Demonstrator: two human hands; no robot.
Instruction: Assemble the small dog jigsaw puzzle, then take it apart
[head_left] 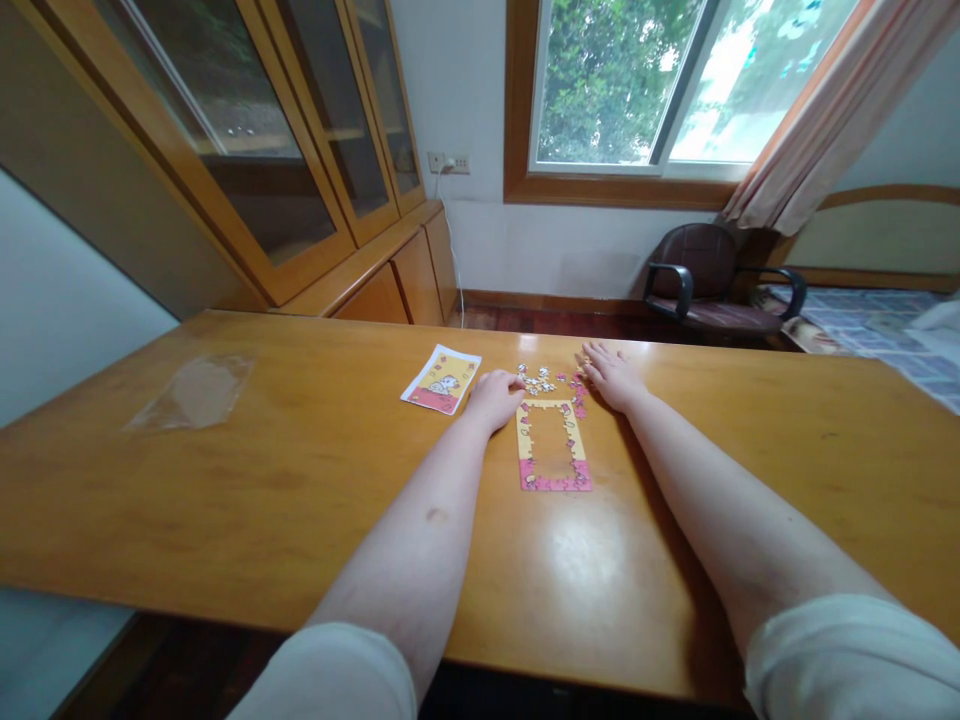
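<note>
A jigsaw puzzle border [527, 440], yellow above and pink below, lies on the table with an open middle that shows bare wood. Beyond it are loose white and yellow puzzle pieces [537, 381]. Several pink puzzle pieces [580, 398] lie to their right. My left hand [495, 400] rests at the left of the loose pieces, its fingers curled together; whatever they may hold is hidden. Spread flat, my right hand [611, 376] touches the table beside the pink pieces, with some pieces at its fingertips. Left of my left hand lies a picture card [442, 380] with a white animal.
A clear plastic bag [196, 392] lies on the left of the wooden table [315, 480]. Behind the table stand a glass-fronted cabinet [367, 235] and a dark office chair [701, 275]. A bed [870, 325] is at the far right.
</note>
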